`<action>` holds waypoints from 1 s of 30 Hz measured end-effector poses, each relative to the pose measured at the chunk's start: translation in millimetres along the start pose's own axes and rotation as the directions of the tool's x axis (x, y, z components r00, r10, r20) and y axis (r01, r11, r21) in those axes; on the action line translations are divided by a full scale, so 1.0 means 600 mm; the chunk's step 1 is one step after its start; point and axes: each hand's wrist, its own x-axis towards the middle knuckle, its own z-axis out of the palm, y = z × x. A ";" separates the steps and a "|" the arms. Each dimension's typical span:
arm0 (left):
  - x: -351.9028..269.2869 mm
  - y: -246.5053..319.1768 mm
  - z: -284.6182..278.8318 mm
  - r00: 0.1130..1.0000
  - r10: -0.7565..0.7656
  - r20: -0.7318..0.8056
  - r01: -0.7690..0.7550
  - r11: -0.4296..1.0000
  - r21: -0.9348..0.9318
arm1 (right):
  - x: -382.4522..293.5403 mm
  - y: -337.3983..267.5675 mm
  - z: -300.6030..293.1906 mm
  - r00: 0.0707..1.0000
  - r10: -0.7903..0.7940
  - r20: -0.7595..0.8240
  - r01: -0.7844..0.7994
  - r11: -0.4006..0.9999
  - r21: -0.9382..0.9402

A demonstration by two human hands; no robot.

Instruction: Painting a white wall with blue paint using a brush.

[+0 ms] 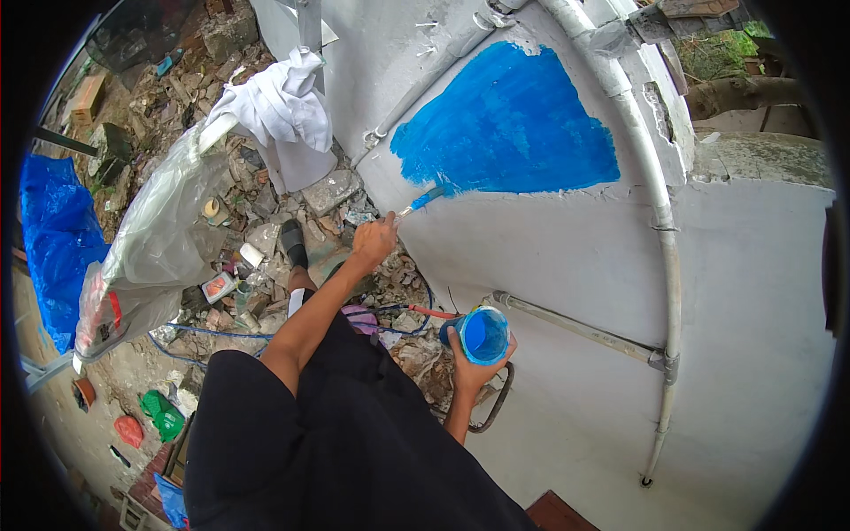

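My left hand (375,240) grips a paintbrush (418,201) by its handle. The bristles are coated blue and meet the lower left edge of a blue painted patch (511,126) on the white wall (491,232). Uneven, brushy edges bound this patch, with thinner streaks in its middle. In my right hand (473,370) is a small round paint container (483,335), held from below and beside, thumb on its left side. Blue paint coats its inner wall and rim. The container is tilted so that its mouth faces me.
White pipes (664,245) run along the wall, one (584,334) branching toward the container. Rubble (265,226) covers the ground around my shoe (293,240), crossed by a blue hose (226,335). Leftward, a white cloth (282,99) and clear plastic sheeting (166,219) hang beside a blue tarp (56,232).
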 end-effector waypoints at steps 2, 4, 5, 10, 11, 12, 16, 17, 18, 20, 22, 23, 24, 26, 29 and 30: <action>-0.008 0.023 -0.028 0.998 0.042 -0.038 -0.044 0.998 -0.045 | 0.001 -0.003 0.001 1.000 -0.028 -0.005 0.027 0.999 -0.025; -0.009 0.064 -0.069 0.994 0.083 -0.076 -0.089 0.993 -0.083 | 0.004 -0.011 0.002 1.000 -0.019 -0.004 0.019 1.000 -0.013; -0.006 0.088 -0.085 0.982 0.117 -0.146 -0.136 0.982 -0.130 | 0.006 -0.014 0.005 1.000 -0.013 -0.002 0.013 1.000 -0.004; 0.013 0.103 -0.101 0.982 0.090 -0.167 -0.104 0.991 -0.078 | 0.011 -0.006 0.011 0.999 -0.033 0.038 0.034 0.999 -0.018; 0.017 0.083 -0.083 0.982 0.088 -0.169 -0.102 0.992 -0.073 | 0.008 -0.008 0.014 0.999 -0.022 0.041 0.023 1.000 -0.011; 0.019 0.053 -0.060 0.989 0.092 -0.112 -0.097 0.994 -0.042 | 0.003 -0.014 0.018 0.998 -0.025 0.049 0.025 1.000 -0.004; 0.023 0.017 -0.034 0.997 0.069 -0.017 -0.068 0.997 0.029 | 0.022 -0.019 0.025 0.998 -0.021 0.063 0.019 0.999 0.035; 0.020 0.022 -0.042 0.997 0.075 -0.008 -0.075 0.997 0.028 | 0.021 -0.018 0.027 0.998 -0.018 0.054 0.017 1.000 0.024; 0.017 0.028 -0.052 0.997 0.054 0.058 -0.058 0.997 0.057 | 0.019 -0.019 0.027 0.999 -0.015 0.044 0.015 1.000 0.014; 0.012 0.027 -0.064 0.992 0.036 0.119 -0.047 0.995 0.093 | 0.015 -0.023 0.024 1.000 -0.008 0.028 0.006 0.999 0.043; -0.005 -0.002 -0.057 0.986 0.007 0.167 -0.041 0.979 0.199 | 0.016 -0.019 0.023 0.998 -0.033 0.046 0.030 0.998 0.052; -0.004 -0.004 -0.054 0.987 0.013 0.160 -0.045 0.978 0.203 | 0.016 -0.021 0.024 0.998 -0.038 0.042 0.036 0.998 0.060; -0.002 -0.005 -0.051 0.987 0.010 0.162 -0.046 0.975 0.217 | 0.014 -0.023 0.024 0.998 -0.051 0.036 0.048 0.997 0.067; 0.012 0.014 -0.055 0.985 0.023 0.170 -0.063 0.970 0.233 | 0.014 -0.024 0.023 0.998 -0.058 0.014 0.057 0.995 0.077; 0.044 0.112 -0.112 0.984 0.178 0.026 -0.179 0.969 0.172 | 0.014 -0.018 0.013 1.000 -0.022 -0.002 0.022 0.993 0.114; 0.058 0.138 -0.130 0.977 0.210 0.034 -0.212 0.965 0.156 | 0.016 -0.009 0.011 0.998 -0.051 -0.033 0.054 0.994 0.092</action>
